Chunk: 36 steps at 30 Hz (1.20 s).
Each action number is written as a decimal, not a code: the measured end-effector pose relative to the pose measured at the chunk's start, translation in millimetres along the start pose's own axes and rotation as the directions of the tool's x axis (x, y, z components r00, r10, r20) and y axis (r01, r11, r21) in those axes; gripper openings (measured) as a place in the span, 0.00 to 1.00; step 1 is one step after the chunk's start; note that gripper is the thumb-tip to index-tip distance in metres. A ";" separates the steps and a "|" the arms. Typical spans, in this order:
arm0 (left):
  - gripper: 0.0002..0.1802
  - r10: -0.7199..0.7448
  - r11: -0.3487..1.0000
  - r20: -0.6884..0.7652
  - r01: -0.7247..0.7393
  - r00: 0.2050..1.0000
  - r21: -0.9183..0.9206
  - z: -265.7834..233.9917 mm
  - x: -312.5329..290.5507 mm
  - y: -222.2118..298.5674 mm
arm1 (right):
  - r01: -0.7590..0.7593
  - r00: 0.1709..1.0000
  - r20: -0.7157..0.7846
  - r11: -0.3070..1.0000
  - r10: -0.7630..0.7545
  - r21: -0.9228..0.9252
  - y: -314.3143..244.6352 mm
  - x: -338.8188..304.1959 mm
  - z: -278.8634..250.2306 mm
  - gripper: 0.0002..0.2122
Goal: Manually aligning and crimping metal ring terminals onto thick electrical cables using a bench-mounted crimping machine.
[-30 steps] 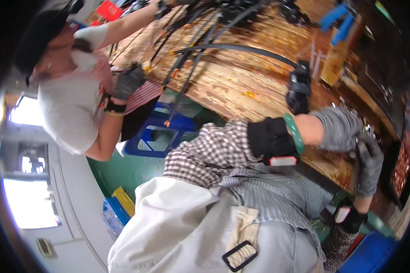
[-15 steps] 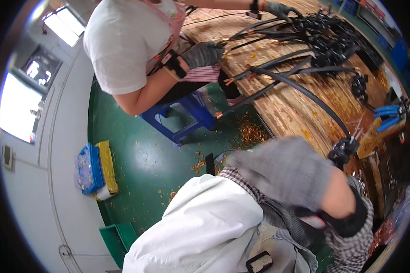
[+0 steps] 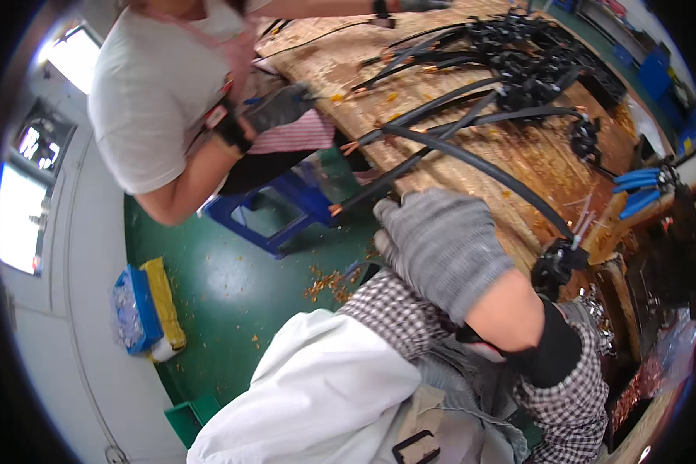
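My right hand (image 3: 445,251), in a grey knit glove, hovers at the near edge of the wooden table, fingers partly bent and apart. I see nothing in it. Just beyond its fingertips, a black cable (image 3: 410,164) with a bare copper end juts over the edge. A second, thick black cable (image 3: 487,164) curves across the table towards a black clamp-like part (image 3: 553,267) with thin wires sticking up. My left arm (image 3: 394,309), in a white sleeve with a checked cuff, crosses in front of me. The left hand is hidden behind my right arm.
A co-worker sits on a blue stool (image 3: 267,236) across the corner, a gloved hand (image 3: 281,108) by the table (image 3: 510,232). Black cables and parts (image 3: 518,62) heap at the far side. Blue-handled pliers (image 3: 638,189) stand at the right. Copper scraps (image 3: 329,284) litter the floor.
My right hand has moved forward and left towards the cable end, and its fingers now show. The view has shifted. The co-worker's near hand has left the cable ends.
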<state>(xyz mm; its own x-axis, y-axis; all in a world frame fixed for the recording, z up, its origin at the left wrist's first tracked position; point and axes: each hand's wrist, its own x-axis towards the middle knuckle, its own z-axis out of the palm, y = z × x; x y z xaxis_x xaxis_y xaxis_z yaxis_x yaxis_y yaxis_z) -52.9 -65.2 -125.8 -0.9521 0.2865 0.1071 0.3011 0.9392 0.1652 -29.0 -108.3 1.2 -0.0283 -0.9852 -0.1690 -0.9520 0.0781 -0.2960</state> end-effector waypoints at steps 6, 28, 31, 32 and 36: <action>0.13 0.271 0.960 -0.005 -0.271 0.962 -0.064 -1.4 -8.6 -19.2 | -0.380 0.906 -0.206 0.925 0.369 -0.015 39.0 -82.0 4.0 0.15; 0.21 -0.456 0.368 0.042 0.232 0.889 -0.901 0.7 -37.1 -95.4 | 0.112 0.290 -0.104 0.074 0.951 0.991 106.8 -224.4 167.0 0.16; 0.24 -0.374 0.292 0.156 0.276 0.914 -0.916 7.4 -30.8 -91.4 | 0.131 0.335 -0.112 0.072 0.935 0.989 108.6 -217.2 172.0 0.17; 0.24 -0.379 0.272 0.159 0.274 0.911 -0.922 6.4 -27.7 -90.1 | 0.142 0.319 -0.097 0.054 0.943 0.988 108.4 -216.8 172.2 0.16; 0.23 -0.354 0.247 0.207 0.305 0.912 -0.920 6.5 -17.6 -92.7 | 0.206 0.331 -0.069 -0.001 0.941 0.979 113.3 -214.2 171.3 0.15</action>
<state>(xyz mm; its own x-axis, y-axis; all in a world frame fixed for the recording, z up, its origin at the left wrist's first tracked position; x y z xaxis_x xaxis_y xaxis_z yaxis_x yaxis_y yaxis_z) -64.4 -156.0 -149.4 -0.9859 -0.0318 -0.1641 -0.1670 0.1446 0.9753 -78.6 137.7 -157.2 -0.9264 -0.2628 -0.2696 0.2931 -0.0540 -0.9546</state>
